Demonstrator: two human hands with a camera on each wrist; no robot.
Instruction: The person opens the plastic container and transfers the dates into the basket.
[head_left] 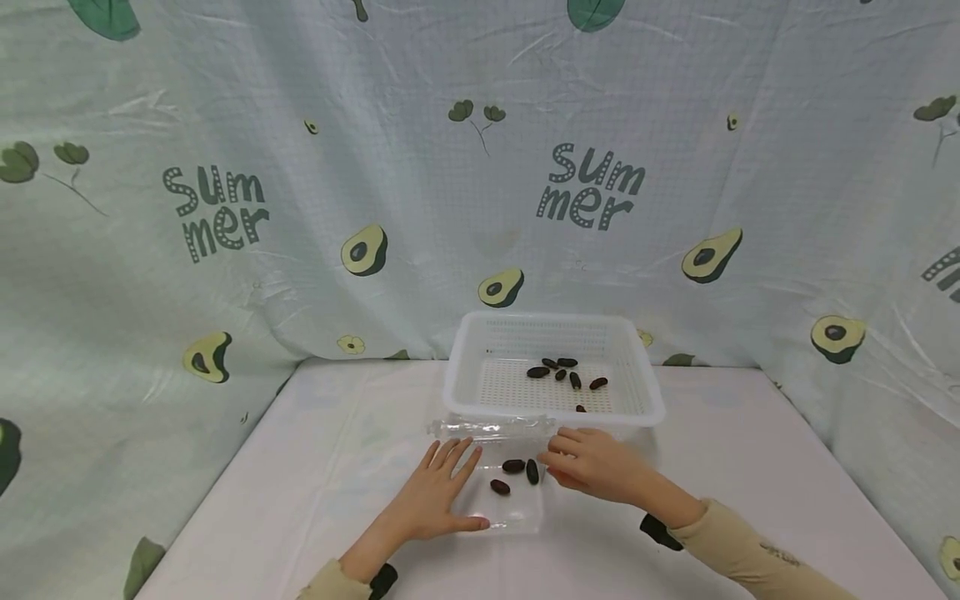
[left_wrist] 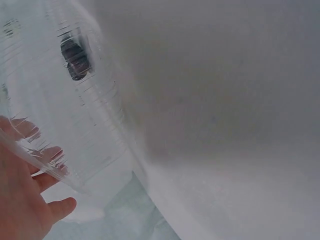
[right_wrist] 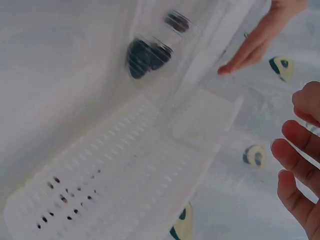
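A clear plastic box (head_left: 512, 522) lies on the table with its lid (head_left: 491, 428) folded back toward the basket. Three dark, oval, date-like pieces (head_left: 500, 487) rest inside it. My left hand (head_left: 433, 498) is at the box's left side, fingers spread and thumb near the front corner; in the left wrist view, clear plastic overlaps the fingertips (left_wrist: 52, 157). At the box's right side is my right hand (head_left: 596, 467), its fingers loosely bent. The right wrist view shows those fingers (right_wrist: 297, 157) apart, with nothing between them.
Behind the box stands a white perforated basket (head_left: 651, 392) holding several more dark oval pieces (head_left: 537, 372). The white table (head_left: 330, 433) meets a hanging curtain (head_left: 420, 167) printed with avocados at the back and sides.
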